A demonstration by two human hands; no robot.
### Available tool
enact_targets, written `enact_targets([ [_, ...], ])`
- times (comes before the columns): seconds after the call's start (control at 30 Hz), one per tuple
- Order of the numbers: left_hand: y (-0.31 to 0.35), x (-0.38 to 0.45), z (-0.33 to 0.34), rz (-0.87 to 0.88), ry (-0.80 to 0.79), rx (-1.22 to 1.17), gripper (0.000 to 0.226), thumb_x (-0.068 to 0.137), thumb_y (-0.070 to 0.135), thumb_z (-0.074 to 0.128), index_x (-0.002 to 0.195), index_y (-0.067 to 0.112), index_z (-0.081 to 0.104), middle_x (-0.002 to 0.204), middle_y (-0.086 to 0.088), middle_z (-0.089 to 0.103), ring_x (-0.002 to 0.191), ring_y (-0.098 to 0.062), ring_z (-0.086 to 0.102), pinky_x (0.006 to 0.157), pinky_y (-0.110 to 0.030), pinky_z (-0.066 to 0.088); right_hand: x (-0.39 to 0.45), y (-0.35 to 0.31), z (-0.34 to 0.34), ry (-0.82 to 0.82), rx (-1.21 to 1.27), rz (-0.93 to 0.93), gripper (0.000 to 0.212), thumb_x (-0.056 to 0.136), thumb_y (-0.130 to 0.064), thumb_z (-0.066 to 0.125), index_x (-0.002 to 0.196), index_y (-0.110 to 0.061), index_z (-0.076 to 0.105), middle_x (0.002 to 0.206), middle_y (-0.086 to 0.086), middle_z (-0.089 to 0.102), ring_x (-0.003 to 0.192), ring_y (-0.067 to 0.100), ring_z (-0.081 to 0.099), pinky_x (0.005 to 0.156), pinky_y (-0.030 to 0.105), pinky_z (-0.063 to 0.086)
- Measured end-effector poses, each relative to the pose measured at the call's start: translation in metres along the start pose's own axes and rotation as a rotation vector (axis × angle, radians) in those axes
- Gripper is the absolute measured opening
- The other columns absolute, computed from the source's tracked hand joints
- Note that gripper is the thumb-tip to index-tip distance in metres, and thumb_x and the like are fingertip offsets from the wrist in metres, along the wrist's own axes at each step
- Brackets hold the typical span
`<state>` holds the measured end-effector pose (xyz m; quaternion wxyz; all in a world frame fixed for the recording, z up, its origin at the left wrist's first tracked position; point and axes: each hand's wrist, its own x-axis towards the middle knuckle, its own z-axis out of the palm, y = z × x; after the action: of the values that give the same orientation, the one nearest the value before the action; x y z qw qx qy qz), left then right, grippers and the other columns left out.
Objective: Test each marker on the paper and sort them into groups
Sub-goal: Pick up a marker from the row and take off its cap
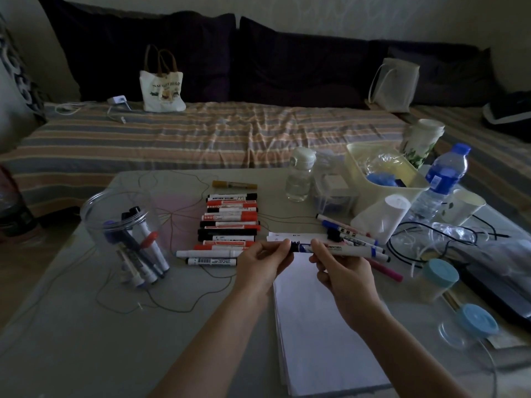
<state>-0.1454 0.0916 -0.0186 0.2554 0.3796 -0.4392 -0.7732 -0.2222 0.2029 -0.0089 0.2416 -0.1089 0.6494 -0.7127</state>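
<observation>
Both hands are raised just above the far end of the paper stack (321, 320), sharing one marker (336, 249) held roughly level. The left hand (263, 264) pinches the dark cap end w/ thumb and fingertips; the right hand (342, 271) has fingers curled round the white barrel — cap looks seated or nearly so, can't tell for sure. The paper lies near the table's front edge, right of centre, running toward the middle. Just beyond the left hand, a sorted row of red and black markers (230, 222) lies side by side, stacked toward the table's far edge, w/ two white-barrelled ones at the near end and a yellow marker (234, 184) apart at the far end. To the right of the held marker a smaller group of blue-capped markers (356, 237) fans out, a pink pen (386, 270) just nearer. Toward the left edge a clear plastic jar (123, 225) stands w/ several more markers inside, leaning. Far-right corner is crowded: cream bin (356, 156), water bottle (442, 179), paper cups (465, 206), black cables — and two blue-lidded containers (439, 278) along the right edge.
</observation>
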Motion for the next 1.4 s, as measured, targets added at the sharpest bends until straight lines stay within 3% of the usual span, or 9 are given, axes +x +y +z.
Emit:
enact_targets([
  [0.33, -0.004, 0.000, 0.002, 0.065, -0.004, 0.017, 0.014, 0.085, 0.012, 0.070, 0.097, 0.004, 0.069, 0.093, -0.007, 0.074, 0.085, -0.013, 0.071, 0.075, -0.020, 0.057, -0.001, -0.001, -0.001, -0.062, 0.067, 0.121, 0.044, 0.068, -0.037, 0.075, 0.095, -0.003, 0.068, 0.073, 0.004, 0.068, 0.065, 0.011, 0.060, 0.063, 0.026, 0.049],
  [0.47, 0.003, 0.009, -0.002, 0.098, 0.022, 0.047, 0.012, 0.086, 0.011, 0.069, 0.098, 0.008, 0.068, 0.100, -0.006, 0.072, 0.093, -0.018, 0.070, 0.085, -0.031, 0.057, 0.005, -0.010, -0.011, -0.133, 0.095, 0.212, 0.043, 0.078, -0.049, 0.069, 0.098, -0.011, 0.073, 0.084, 0.005, 0.073, 0.070, 0.013, 0.061, 0.064, 0.027, 0.049],
  [0.53, 0.006, 0.015, -0.007, 0.082, 0.065, -0.020, 0.008, 0.086, 0.007, 0.068, 0.094, 0.009, 0.067, 0.100, -0.008, 0.072, 0.092, -0.020, 0.070, 0.080, -0.029, 0.058, 0.009, -0.009, -0.020, -0.083, 0.100, 0.200, 0.036, 0.084, -0.044, 0.068, 0.098, -0.012, 0.075, 0.087, 0.007, 0.074, 0.070, 0.014, 0.061, 0.064, 0.027, 0.049],
  [0.6, 0.006, 0.018, -0.010, 0.096, 0.111, -0.069, 0.009, 0.087, 0.001, 0.066, 0.091, 0.009, 0.067, 0.099, -0.009, 0.072, 0.091, -0.020, 0.070, 0.071, -0.023, 0.056, 0.009, -0.005, -0.027, -0.097, -0.101, 0.115, 0.023, 0.088, -0.033, 0.068, 0.097, -0.012, 0.074, 0.090, 0.007, 0.075, 0.072, 0.015, 0.062, 0.067, 0.026, 0.052],
  [0.77, -0.004, 0.014, -0.003, 0.166, 0.039, 0.123, 0.013, 0.087, 0.001, 0.066, 0.092, 0.013, 0.068, 0.098, -0.004, 0.074, 0.095, -0.016, 0.069, 0.084, -0.029, 0.056, 0.009, 0.006, -0.018, -0.216, -0.755, -0.161, 0.008, 0.090, -0.032, 0.067, 0.097, -0.028, 0.069, 0.082, -0.012, 0.073, 0.070, 0.003, 0.068, 0.065, 0.017, 0.056],
  [0.97, -0.010, 0.014, -0.003, 0.164, -0.045, 0.477, 0.023, 0.092, 0.017, 0.062, 0.115, 0.021, 0.062, 0.110, 0.006, 0.065, 0.100, -0.010, 0.061, 0.088, -0.028, 0.050, 0.021, 0.010, -0.032, 0.022, -1.084, -0.262, 0.018, 0.088, -0.039, 0.068, 0.097, -0.024, 0.074, 0.073, -0.010, 0.065, 0.057, 0.003, 0.058, 0.046, 0.011, 0.041],
  [1.1, -0.005, 0.015, -0.007, 0.107, -0.017, 0.458, 0.012, 0.091, 0.012, 0.062, 0.100, 0.015, 0.068, 0.103, -0.002, 0.067, 0.092, -0.016, 0.061, 0.086, -0.033, 0.051, 0.033, 0.015, -0.062, 0.243, -1.227, -0.202, 0.023, 0.087, -0.036, 0.069, 0.103, -0.021, 0.075, 0.083, 0.003, 0.068, 0.067, 0.021, 0.059, 0.057, 0.025, 0.041],
  [1.27, -0.004, 0.013, -0.004, 0.114, -0.061, 0.434, 0.013, 0.090, 0.003, 0.058, 0.094, 0.011, 0.069, 0.096, -0.005, 0.066, 0.087, -0.017, 0.059, 0.085, -0.037, 0.053, 0.044, 0.031, -0.079, 0.274, -1.301, -0.084, 0.023, 0.080, -0.039, 0.071, 0.102, -0.033, 0.072, 0.101, 0.002, 0.069, 0.089, 0.026, 0.065, 0.065, 0.027, 0.047],
  [1.4, -0.004, 0.016, -0.006, 0.113, -0.059, 0.419, 0.014, 0.090, 0.001, 0.057, 0.094, 0.009, 0.069, 0.093, -0.004, 0.065, 0.085, -0.016, 0.058, 0.079, -0.032, 0.051, 0.050, 0.035, -0.091, 0.268, -1.320, -0.083, 0.040, 0.075, -0.043, 0.077, 0.110, -0.027, 0.066, 0.116, 0.002, 0.063, 0.100, 0.024, 0.062, 0.072, 0.028, 0.046],
])
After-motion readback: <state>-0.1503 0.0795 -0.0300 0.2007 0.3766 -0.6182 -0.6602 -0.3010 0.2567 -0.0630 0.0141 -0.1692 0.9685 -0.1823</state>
